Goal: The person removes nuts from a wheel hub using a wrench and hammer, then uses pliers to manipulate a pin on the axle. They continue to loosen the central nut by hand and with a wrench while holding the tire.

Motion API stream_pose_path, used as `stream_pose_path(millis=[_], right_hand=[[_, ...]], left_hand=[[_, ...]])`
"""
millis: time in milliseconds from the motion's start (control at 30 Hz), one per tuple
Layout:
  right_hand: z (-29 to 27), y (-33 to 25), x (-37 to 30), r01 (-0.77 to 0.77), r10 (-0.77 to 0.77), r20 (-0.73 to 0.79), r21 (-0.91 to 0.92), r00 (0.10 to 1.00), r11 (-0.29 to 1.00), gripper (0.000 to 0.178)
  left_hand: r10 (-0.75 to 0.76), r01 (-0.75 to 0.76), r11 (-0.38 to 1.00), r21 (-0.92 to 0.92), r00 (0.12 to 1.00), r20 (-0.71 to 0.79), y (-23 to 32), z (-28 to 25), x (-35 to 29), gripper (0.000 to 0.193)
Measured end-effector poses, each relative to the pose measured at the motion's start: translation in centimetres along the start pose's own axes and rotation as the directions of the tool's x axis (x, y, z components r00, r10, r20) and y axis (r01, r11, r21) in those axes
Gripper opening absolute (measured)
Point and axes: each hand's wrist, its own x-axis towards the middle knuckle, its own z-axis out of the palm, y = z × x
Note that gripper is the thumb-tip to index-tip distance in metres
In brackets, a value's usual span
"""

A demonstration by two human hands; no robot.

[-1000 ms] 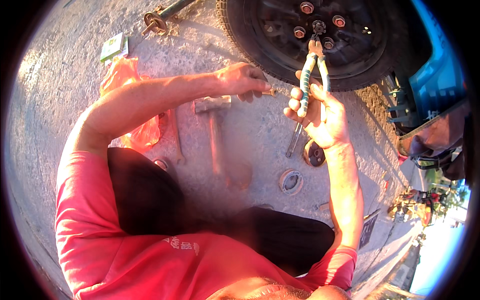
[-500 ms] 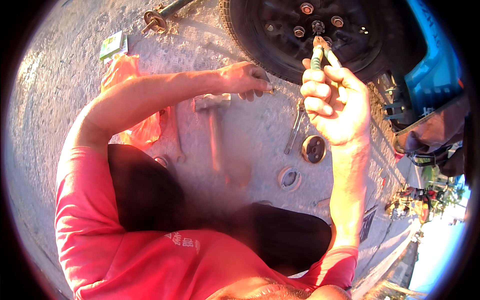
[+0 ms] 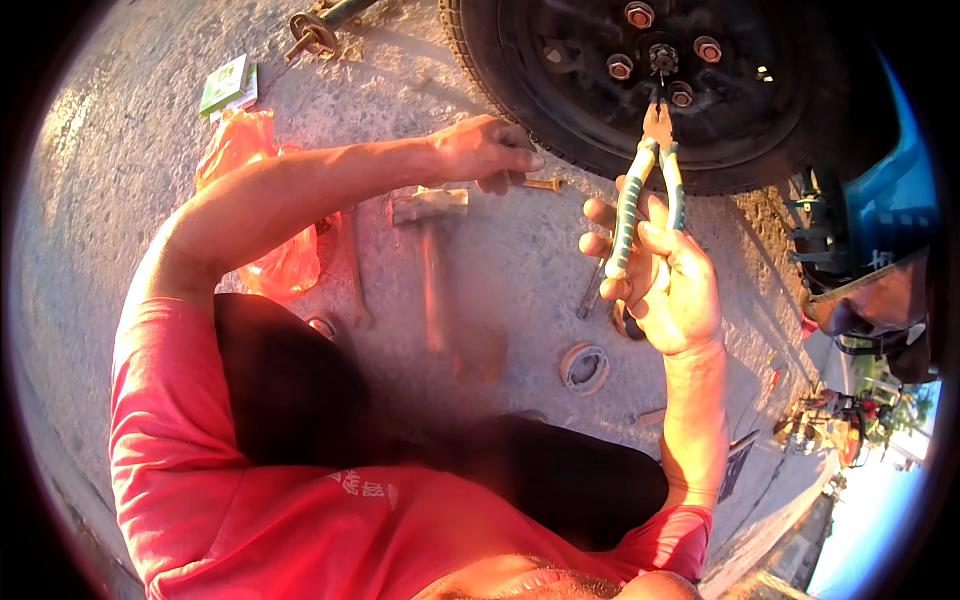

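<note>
Change over the last half second: the right hand (image 3: 682, 290) has opened from a curled fist to a looser hold, and cream-and-green-banded steel pliers (image 3: 631, 205) show more of their handles. Handles stand apart, not squeezed together. Pliers sit just below the ribbed, dark metal hub nut (image 3: 662, 58) at the centre of the black steel wheel (image 3: 590, 112); a thin dark sliver lies between nose and nut, but cannot tell whether the nose grips it. Reading: a slackened hold like this suggests a pause or re-grip at the hub, not a hard pull. Pose: right forearm rises from the lower right, palm turned up, handles resting between thumb and spread fingers. Left arm crosses from the left, elbow bent, wrist dropped; left hand (image 3: 485, 150) has its fingers bent beside a short brass-coloured metal bolt (image 3: 545, 184), more of which shows now than half a second ago. Cannot tell whether the fingertips hold it or only hang near. Below that hand, a wooden-handled hammer with a blocky metal head (image 3: 430, 206) lies on the rough grey concrete (image 3: 500, 255).
</note>
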Motion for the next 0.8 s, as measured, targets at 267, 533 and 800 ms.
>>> stream_pose_path(millis=[267,533,800], right_hand=[[-2.2,1.1,0.8,-0.036,0.015,0.11,0.192,0.994,0.981,0.038],[-1.9,1.6,2.1,-0.019,-0.046,0.192,0.324,0.98,0.946,0.037],[-1.6,2.6,2.3,-0.016,-0.066,0.207,0.373,0.976,0.928,0.039]], left_hand=[[0.213,-0.201,0.957,-0.209,0.976,0.035,6.4,2.9,1.3,0.062],[0.199,-0.193,0.792,-0.579,0.978,-0.053,9.8,5.6,2.1,0.037],[0.223,-0.265,0.847,-0.461,0.964,-0.144,9.9,5.7,2.0,0.038]])
